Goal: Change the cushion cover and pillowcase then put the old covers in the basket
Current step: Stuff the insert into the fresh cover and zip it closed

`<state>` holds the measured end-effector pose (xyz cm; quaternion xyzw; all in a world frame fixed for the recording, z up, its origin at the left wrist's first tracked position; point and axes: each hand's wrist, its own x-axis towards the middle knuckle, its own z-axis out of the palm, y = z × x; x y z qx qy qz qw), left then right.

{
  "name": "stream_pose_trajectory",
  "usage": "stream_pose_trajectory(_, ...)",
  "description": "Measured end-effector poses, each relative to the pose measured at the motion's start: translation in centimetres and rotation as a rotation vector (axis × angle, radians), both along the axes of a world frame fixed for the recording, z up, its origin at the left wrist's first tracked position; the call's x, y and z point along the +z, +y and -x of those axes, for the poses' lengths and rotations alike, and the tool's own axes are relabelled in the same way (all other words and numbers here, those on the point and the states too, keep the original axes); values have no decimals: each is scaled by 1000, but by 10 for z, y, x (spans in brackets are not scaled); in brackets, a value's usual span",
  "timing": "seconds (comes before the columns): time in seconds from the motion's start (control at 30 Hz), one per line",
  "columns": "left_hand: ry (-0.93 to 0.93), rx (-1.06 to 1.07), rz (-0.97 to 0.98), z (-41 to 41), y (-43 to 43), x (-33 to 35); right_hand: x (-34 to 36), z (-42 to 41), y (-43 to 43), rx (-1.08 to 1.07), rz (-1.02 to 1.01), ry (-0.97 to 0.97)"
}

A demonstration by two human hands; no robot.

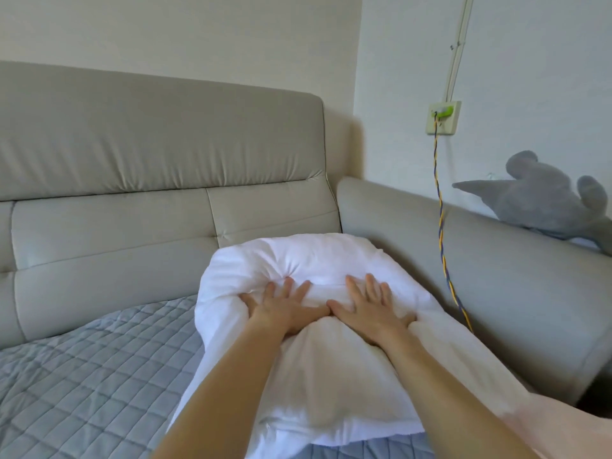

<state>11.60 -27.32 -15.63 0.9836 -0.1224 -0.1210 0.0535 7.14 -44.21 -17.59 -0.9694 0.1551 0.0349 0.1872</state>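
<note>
Both hands lie flat on a white pillow (318,313), fingers straight and spread, pressing dents into its soft top. The left hand (284,309) and right hand (371,309) sit side by side, thumbs nearly touching. The pillow rests on a blue-grey quilted bedspread (92,376), which stretches out to the left of the left fingers. Beyond the fingertips rises a padded grey headboard (159,180). To the right of the right fingers, a blue-and-yellow twisted cord (442,226) hangs from a wall socket (443,117) down past the grey side panel (496,276), where a grey plush toy (543,200) lies on top.
</note>
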Motion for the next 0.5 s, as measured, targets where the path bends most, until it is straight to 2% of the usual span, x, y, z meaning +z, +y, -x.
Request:
stream_pose_trajectory(0.13,125,6,52,-1,0,0,19,10,-11,-7,9,91)
stream_pose_trajectory(0.27,193,-5,168,17,20,4,31,39,-8,24,-115,181)
stream_pose_trajectory(0.43,39,-93,91,72,38,-10,31,56,-2,59,-107,258)
stream_pose_trajectory(0.5,-28,-100,73,79,44,-18,25,64,4,84,-42,252)
